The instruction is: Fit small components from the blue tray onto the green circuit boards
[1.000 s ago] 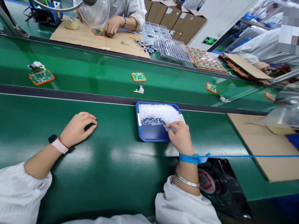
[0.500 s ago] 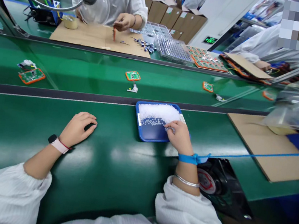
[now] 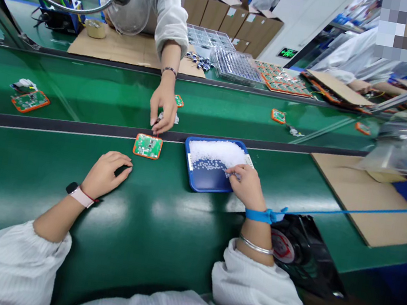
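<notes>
Palm down on the green bench, my left hand (image 3: 107,174) rests with its fingers curved and the thumb apart, holding nothing. A circuit board in an orange frame (image 3: 147,146) lies just beyond it. My right hand (image 3: 246,181) reaches over the right side of a blue tray (image 3: 210,187). Its thumb and forefinger are pinched together among small white plastic pieces (image 3: 218,151); what they grip is too small to make out. The pieces are heaped at the tray's far side and thinly scattered nearer me. A co-worker's hand (image 3: 164,109) hovers just behind the board.
Several framed boards, one a green board (image 3: 31,101) at the left, lie on the conveyor belt (image 3: 120,91). A cardboard sheet (image 3: 369,211) is at the right. A blue cord (image 3: 353,212) runs from my right wrist. A black device (image 3: 300,252) sits beside my right forearm.
The co-worker's arm has reached across the belt, and a framed board now lies on my bench. The belt's boards have shifted left. My hands have hardly moved.
</notes>
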